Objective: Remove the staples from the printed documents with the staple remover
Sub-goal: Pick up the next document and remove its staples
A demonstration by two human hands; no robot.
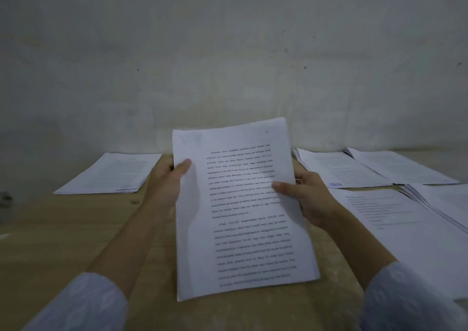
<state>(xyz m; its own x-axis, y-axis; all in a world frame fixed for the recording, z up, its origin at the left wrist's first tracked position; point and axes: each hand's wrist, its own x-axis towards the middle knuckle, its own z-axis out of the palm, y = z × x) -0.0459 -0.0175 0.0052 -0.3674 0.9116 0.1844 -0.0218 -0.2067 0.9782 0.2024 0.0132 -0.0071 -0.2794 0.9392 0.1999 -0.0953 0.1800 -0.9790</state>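
A printed document (243, 229) of white pages with black text is held up above the wooden table (63, 229), tilted towards me. My left hand (169, 176) grips its left edge, thumb on the front page. My right hand (306, 199) grips its right edge, thumb lying over the text. No staple shows clearly on the page's top corner. No staple remover is in view.
One stack of printed pages (111, 173) lies at the far left of the table. Several more documents (344, 168) lie at the right, some overlapping (405, 219). A bare grey wall (228, 52) rises right behind the table.
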